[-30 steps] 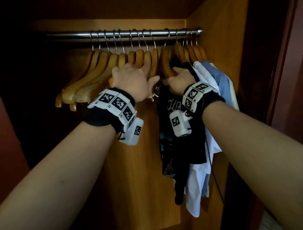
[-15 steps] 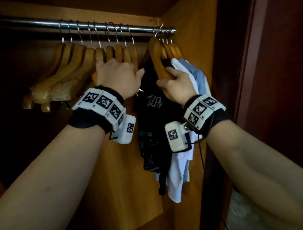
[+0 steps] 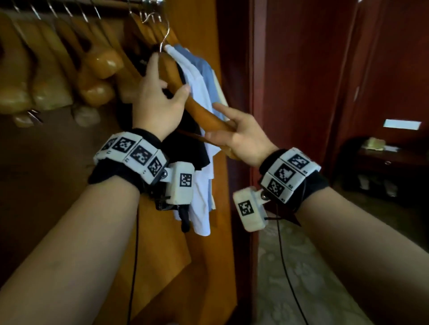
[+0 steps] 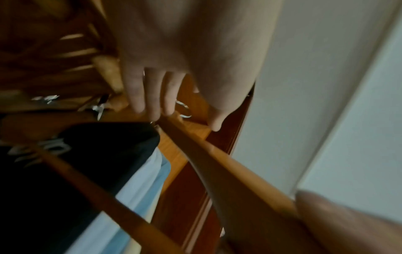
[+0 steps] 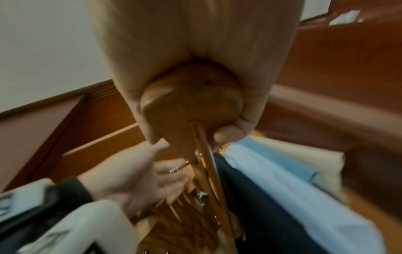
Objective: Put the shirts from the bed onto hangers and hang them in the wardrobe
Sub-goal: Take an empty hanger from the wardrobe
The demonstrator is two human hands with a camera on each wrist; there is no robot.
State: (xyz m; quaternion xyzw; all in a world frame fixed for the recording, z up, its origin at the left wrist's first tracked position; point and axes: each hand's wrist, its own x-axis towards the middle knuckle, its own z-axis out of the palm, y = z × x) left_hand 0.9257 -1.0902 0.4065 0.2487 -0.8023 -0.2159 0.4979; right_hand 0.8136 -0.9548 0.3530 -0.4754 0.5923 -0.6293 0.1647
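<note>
Gripped at its rounded end by the right hand (image 3: 241, 139), thumb and curled fingers (image 5: 228, 135) round it, and steadied near the hook by the left hand (image 3: 160, 97), bare wooden hanger (image 3: 204, 116) tilted clear of the rail (image 3: 148, 2), beside hung shirts (image 3: 199, 88), apparently for carrying to the bed.

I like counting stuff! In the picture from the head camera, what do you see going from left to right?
Empty wooden hangers → left hand gripping a wooden hanger → white shirt → right hand holding the hanger's end → red-brown wardrobe door → dark side table.
</note>
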